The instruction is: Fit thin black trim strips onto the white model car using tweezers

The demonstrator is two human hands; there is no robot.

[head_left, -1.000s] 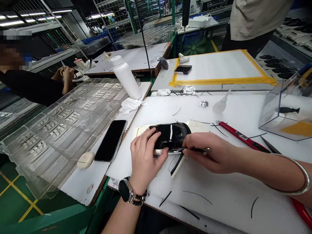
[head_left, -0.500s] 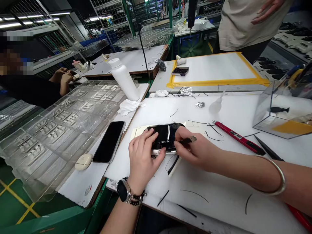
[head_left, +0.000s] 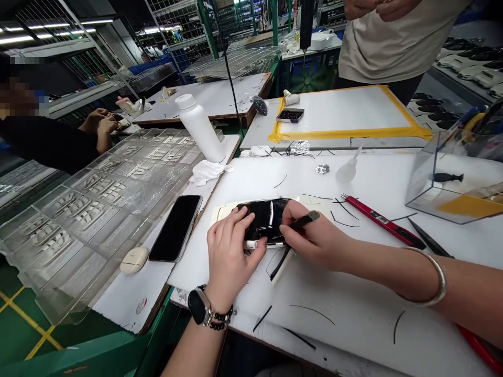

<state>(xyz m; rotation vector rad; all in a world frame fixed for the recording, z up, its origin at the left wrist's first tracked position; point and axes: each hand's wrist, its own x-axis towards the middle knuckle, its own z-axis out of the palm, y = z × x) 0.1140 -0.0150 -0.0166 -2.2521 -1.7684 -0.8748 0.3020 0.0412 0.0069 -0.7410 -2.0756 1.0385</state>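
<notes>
A model car body [head_left: 259, 219] with a glossy black top and cream-white ends lies on the white work surface. My left hand [head_left: 231, 246] rests on its left part, fingers over the black top and thumb at the near edge, steadying it. Pinched in my right hand [head_left: 304, 233] is a dark flat tool [head_left: 310, 218], its tip hidden behind the fingers at the right part of the body. Just below, a black strip [head_left: 279, 263] lies beside a pale piece.
A red cutter [head_left: 383, 221] and dark pointed tweezers [head_left: 428, 238] lie at right, near a clear box [head_left: 456, 183]. A phone [head_left: 175, 228], an earbud case [head_left: 134, 259], a white bottle [head_left: 200, 128] and parts trays [head_left: 102, 193] are at left. Two other people are nearby.
My right hand has shifted slightly and the tool in it is tilted more upward. The person at the back has moved left, with both hands now together. My left hand stays put.
</notes>
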